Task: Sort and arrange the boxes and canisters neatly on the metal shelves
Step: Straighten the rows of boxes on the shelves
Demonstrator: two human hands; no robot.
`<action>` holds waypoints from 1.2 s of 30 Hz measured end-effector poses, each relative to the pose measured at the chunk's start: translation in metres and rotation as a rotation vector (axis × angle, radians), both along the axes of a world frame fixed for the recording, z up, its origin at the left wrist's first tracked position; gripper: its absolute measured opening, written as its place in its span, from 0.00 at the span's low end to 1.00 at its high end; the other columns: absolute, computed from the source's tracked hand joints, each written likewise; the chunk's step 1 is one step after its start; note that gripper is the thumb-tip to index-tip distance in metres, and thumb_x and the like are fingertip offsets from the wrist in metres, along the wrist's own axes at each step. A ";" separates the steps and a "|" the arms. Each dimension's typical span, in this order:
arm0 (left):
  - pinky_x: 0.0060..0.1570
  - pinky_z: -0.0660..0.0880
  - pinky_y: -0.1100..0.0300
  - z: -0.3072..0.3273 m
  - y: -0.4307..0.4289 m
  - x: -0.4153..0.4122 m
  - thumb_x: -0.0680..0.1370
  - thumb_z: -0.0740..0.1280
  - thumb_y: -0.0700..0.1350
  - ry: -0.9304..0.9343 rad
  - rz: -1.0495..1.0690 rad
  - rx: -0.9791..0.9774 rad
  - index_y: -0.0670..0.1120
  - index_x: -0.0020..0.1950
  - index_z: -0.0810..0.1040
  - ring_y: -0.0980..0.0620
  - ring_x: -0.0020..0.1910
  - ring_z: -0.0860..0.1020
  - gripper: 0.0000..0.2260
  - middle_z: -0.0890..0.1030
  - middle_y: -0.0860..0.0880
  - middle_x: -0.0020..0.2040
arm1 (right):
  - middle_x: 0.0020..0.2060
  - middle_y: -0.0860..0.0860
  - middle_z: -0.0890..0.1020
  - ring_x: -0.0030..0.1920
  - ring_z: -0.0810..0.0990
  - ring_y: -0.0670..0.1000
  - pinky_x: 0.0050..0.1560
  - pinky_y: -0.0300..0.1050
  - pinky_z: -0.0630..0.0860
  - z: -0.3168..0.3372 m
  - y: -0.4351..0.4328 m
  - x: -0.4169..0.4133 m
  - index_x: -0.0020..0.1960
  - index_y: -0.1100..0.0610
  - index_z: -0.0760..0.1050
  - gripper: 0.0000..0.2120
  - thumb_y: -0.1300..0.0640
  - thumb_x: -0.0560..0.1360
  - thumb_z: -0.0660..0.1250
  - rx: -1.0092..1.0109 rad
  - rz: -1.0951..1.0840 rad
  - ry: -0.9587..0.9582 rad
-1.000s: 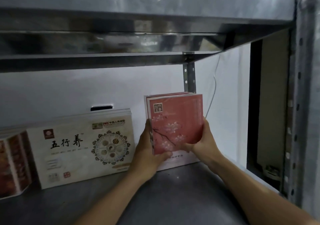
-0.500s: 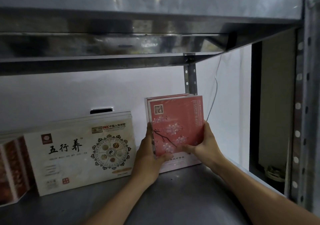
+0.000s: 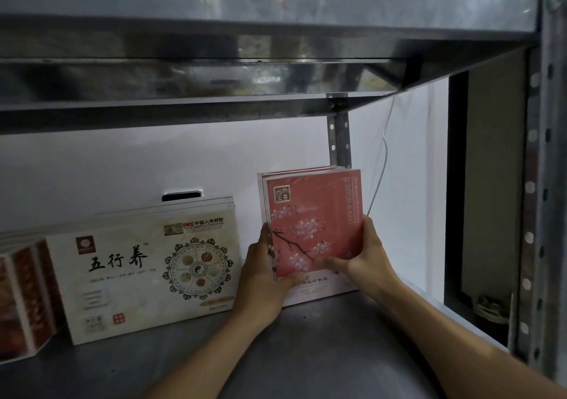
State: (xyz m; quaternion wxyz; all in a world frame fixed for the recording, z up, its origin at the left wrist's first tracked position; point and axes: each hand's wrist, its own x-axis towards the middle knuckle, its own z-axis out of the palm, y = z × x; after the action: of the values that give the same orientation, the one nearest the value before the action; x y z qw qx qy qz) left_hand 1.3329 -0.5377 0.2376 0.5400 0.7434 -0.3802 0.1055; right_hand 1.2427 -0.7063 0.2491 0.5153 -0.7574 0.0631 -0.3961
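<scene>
A pink box (image 3: 316,220) printed with white blossoms stands upright at the back of the lower metal shelf (image 3: 306,352), in front of more boxes of the same kind. My left hand (image 3: 264,276) grips its left edge, thumb across the lower front. My right hand (image 3: 365,254) clasps its right edge, thumb on the front face. To the left a wide white box (image 3: 147,269) with black characters and a round emblem leans against the wall.
A dark red patterned box (image 3: 24,300) stands at the far left. The upper shelf (image 3: 245,70) hangs low overhead. A perforated upright post (image 3: 549,183) bounds the right side, another post (image 3: 338,134) stands behind the pink boxes, and a thin cable (image 3: 383,159) hangs nearby.
The pink box has moved slightly back and upright against the stack behind it. Both hands stay on its edges. The view has shifted a little.
</scene>
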 end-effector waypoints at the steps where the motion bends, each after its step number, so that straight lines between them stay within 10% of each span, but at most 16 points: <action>1: 0.56 0.68 0.67 0.000 0.000 0.000 0.67 0.80 0.47 -0.001 0.005 0.002 0.69 0.69 0.50 0.64 0.56 0.70 0.46 0.68 0.59 0.62 | 0.56 0.38 0.73 0.53 0.76 0.38 0.42 0.32 0.75 0.000 0.000 0.000 0.68 0.43 0.58 0.46 0.52 0.60 0.83 0.000 0.001 -0.001; 10: 0.47 0.65 0.79 -0.003 0.001 -0.005 0.69 0.78 0.50 -0.043 0.005 -0.006 0.78 0.60 0.55 0.81 0.53 0.66 0.37 0.69 0.61 0.61 | 0.58 0.40 0.75 0.57 0.78 0.43 0.58 0.47 0.80 -0.003 0.000 0.000 0.71 0.43 0.57 0.49 0.53 0.60 0.83 0.023 0.030 -0.023; 20: 0.47 0.66 0.81 -0.003 0.000 -0.011 0.71 0.76 0.51 0.008 -0.036 -0.011 0.74 0.61 0.57 0.81 0.51 0.69 0.34 0.72 0.62 0.63 | 0.56 0.42 0.78 0.52 0.82 0.47 0.49 0.47 0.83 -0.005 0.000 -0.004 0.70 0.42 0.58 0.44 0.50 0.64 0.82 0.096 0.058 -0.019; 36: 0.65 0.72 0.54 -0.009 -0.002 -0.007 0.71 0.75 0.55 0.032 -0.063 0.024 0.64 0.71 0.59 0.61 0.62 0.74 0.34 0.75 0.60 0.64 | 0.53 0.46 0.84 0.48 0.85 0.45 0.45 0.39 0.81 -0.002 0.004 -0.009 0.66 0.51 0.71 0.31 0.45 0.67 0.75 0.305 0.175 -0.035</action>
State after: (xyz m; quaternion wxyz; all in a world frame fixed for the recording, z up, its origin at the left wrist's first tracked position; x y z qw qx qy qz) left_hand 1.3255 -0.5395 0.2290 0.5400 0.7392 -0.3959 0.0723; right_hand 1.2334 -0.7020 0.2475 0.6577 -0.6659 0.0475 -0.3488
